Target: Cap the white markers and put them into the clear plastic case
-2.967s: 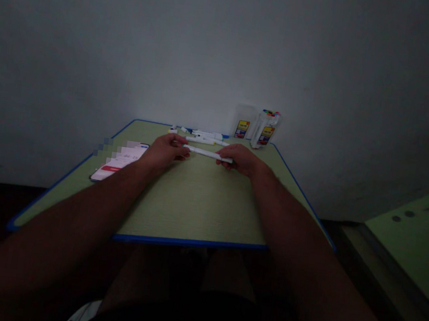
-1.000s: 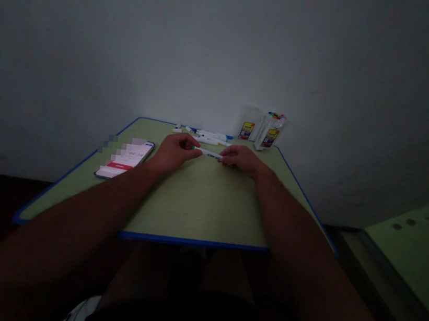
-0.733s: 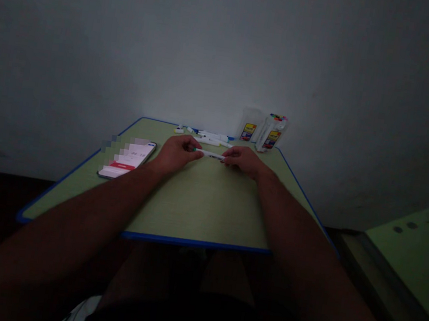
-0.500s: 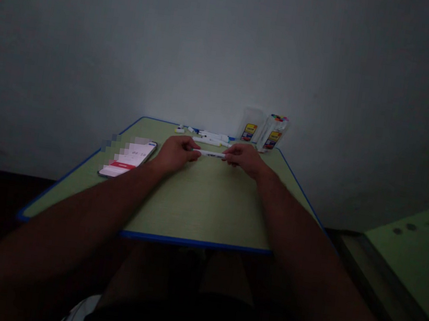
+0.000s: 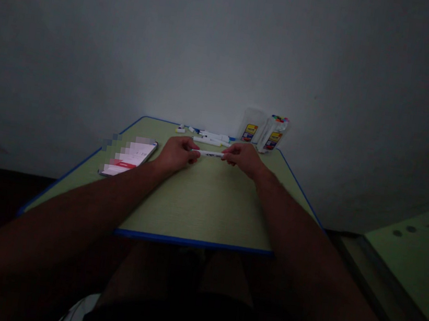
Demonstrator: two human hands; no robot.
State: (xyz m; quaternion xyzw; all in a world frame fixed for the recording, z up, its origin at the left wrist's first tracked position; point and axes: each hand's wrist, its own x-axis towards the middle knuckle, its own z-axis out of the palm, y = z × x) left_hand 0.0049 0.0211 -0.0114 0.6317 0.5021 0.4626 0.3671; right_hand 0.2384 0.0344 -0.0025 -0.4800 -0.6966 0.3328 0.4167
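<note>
The white marker [image 5: 211,154] sits level over the table [image 5: 200,206], dark lettering showing, where three seconds ago it slanted down rightward; the left hand [image 5: 178,152] pinches one end, the right hand [image 5: 244,159] the other; beyond the loose markers [image 5: 207,141], a see-through case [image 5: 252,120] stands beside a second case [image 5: 273,141] holding colour-tipped markers [image 5: 280,119].

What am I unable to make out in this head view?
All in the head view:
White marker, right end: hidden by the right hand.
Its left end: partly covered by the left hand.
Its print: too small.
Phone screen: partly masked by pixelation.
Case labels: too small to read.
</note>
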